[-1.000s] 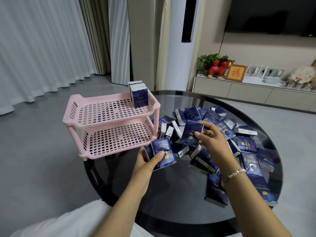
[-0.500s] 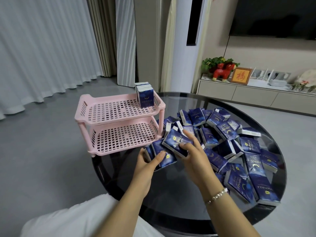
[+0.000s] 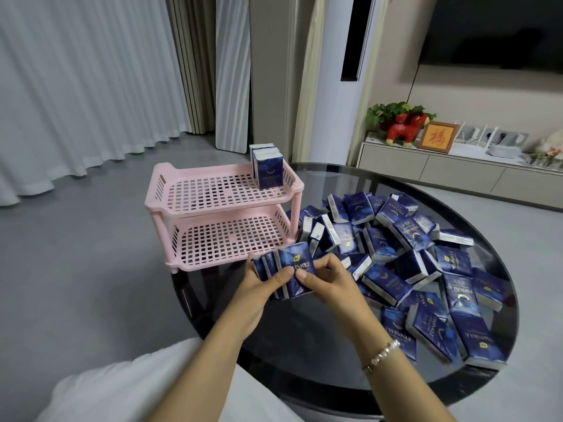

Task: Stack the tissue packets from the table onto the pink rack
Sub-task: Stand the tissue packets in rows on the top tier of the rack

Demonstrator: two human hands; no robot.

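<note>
The task is only at its beginning, as I judge it: a small row of dark blue, plastic-wrapped tissue packets (image 3: 267, 169) stands upright at the far right corner of the top shelf of the pink plastic two-tier rack (image 3: 170, 190), and the lower shelf holds nothing. Most of the work is left, because a large loose pile of blue packets (image 3: 405, 254) lies on the round dark glass table (image 3: 304, 345), right of the rack. Just in front of the rack's lower tier, the left hand (image 3: 259, 287) and the right hand (image 3: 327, 280) hold together a small bundle of blue packets (image 3: 289, 269), with fingers curled around its sides and both thumbs pressing on the front face. The packets are flat rectangular blocks with glossy, slightly crinkled wrapping and pale edges. The rack shelves are rigid grids of small square holes with raised slotted walls. The table surface is smooth and reflective.
</note>
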